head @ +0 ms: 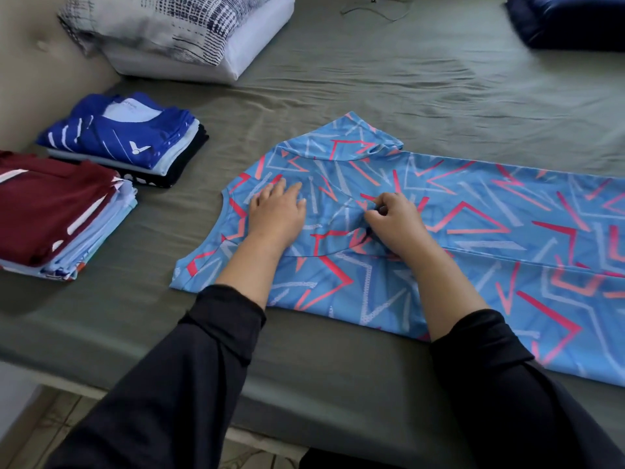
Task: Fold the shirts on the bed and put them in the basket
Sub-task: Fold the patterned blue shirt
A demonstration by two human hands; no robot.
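Observation:
A light blue shirt with red and pale zigzag print (473, 225) lies spread across the bed, its collar end to the left. My left hand (275, 214) rests flat on the shirt near the collar, fingers straight. My right hand (394, 221) pinches a fold of the shirt's fabric near its middle, fingers curled. Two stacks of folded shirts sit at the left: one topped by a blue shirt (125, 137), one topped by a maroon shirt (50, 208). No basket is in view.
The bed has a grey-green sheet (406, 89). A patterned pillow on a white folded pile (176, 32) lies at the back left, a dark blue cushion (571, 22) at the back right. The bed's near edge and tiled floor (50, 428) run along the bottom.

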